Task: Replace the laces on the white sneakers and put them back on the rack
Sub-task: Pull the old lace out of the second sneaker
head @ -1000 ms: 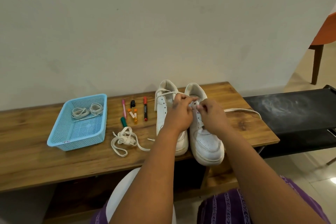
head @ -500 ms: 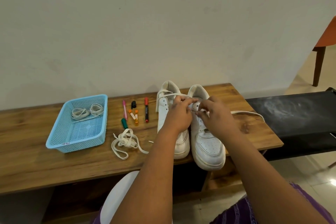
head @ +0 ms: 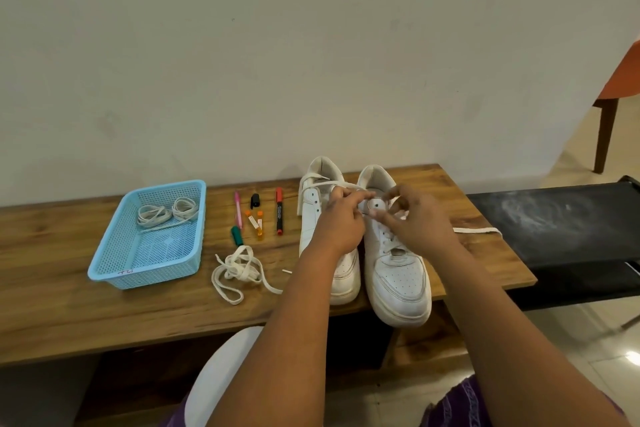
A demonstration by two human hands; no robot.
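Two white sneakers stand side by side on the wooden bench (head: 69,315), toes toward me: the left sneaker (head: 317,208) and the right sneaker (head: 398,274). My left hand (head: 341,222) pinches a white lace at the top eyelets of the right sneaker. My right hand (head: 415,218) pinches the same lace from the other side, fingers curled over the tongue. One end of that lace (head: 478,230) trails off to the right across the bench. A loose bundle of white lace (head: 239,270) lies left of the sneakers.
A blue plastic basket (head: 114,263) at the left holds two coiled laces (head: 166,211). Several markers (head: 258,218) lie between basket and sneakers. A black rack (head: 561,225) adjoins the bench's right end. An orange chair (head: 623,80) stands far right.
My right hand has lifted slightly and opened its pinch wider above the right sneaker's tongue. The left hand stays at the top eyelets. The view has shifted a little.
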